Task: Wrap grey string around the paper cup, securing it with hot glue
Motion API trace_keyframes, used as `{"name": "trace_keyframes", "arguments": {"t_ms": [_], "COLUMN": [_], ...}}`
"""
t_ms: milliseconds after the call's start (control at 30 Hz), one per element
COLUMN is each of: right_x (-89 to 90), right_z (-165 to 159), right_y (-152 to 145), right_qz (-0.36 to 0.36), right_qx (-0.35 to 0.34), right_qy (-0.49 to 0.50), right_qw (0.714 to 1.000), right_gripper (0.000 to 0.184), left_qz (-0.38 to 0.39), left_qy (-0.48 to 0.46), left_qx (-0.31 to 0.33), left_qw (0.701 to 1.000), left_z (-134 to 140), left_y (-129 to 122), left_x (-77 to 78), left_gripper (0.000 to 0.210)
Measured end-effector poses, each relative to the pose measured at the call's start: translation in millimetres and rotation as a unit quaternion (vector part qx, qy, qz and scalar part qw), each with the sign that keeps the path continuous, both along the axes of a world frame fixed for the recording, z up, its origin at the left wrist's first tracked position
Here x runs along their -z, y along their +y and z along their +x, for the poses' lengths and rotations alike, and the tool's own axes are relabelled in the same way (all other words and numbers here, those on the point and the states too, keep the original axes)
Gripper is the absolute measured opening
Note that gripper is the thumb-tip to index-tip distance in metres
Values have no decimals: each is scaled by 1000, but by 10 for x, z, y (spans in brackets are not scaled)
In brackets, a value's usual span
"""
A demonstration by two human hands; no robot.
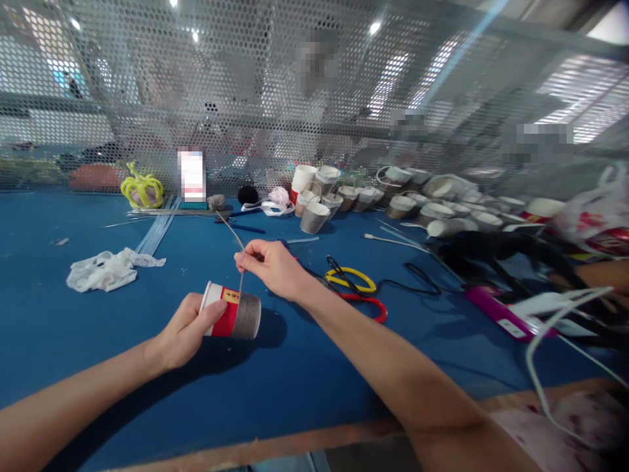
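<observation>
My left hand is wrapped round a paper cup, tilted on its side with its white rim to the left. Grey yarn is wound in close rows round the cup's base end, beside the red printed band. Above the cup, my right hand pinches the grey strand that rises from the winding. From those fingers the strand runs on up to a small ball of grey yarn at the back of the blue table.
Several yarn-wrapped cups crowd the back right. Scissors with yellow and red handles lie beyond my right forearm. White lace cloth lies at left, near a phone and a yellow woven piece. A perforated metal screen closes the back.
</observation>
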State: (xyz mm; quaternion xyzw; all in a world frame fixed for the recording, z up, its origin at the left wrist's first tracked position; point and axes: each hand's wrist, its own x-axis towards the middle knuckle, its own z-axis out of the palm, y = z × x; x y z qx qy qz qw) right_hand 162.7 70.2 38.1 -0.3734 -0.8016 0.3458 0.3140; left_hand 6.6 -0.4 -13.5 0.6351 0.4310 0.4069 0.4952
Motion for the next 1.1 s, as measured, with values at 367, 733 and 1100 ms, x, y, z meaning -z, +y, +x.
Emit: {"name": "trace_keyframes", "arguments": {"t_ms": [367, 733, 1100], "right_x": [75, 57, 162], "right_z": [-13, -36, -52], "right_y": [-19, -94, -67], "right_qz": [-38, -34, -19], "right_qx": [-16, -20, -31], "right_qy": [-27, -86, -122], "right_qw": [999, 995, 992], "right_gripper": [22, 20, 23], "left_qz": [141, 235, 246], "left_qy": [93, 124, 126], "left_qx": [-9, -34, -10], "left_qw": [986, 963, 961], "left_z": [-16, -21, -15], "left_y": [-46, -91, -62], "left_x": [-37, -39, -42], "left_gripper": [36, 31, 34]}}
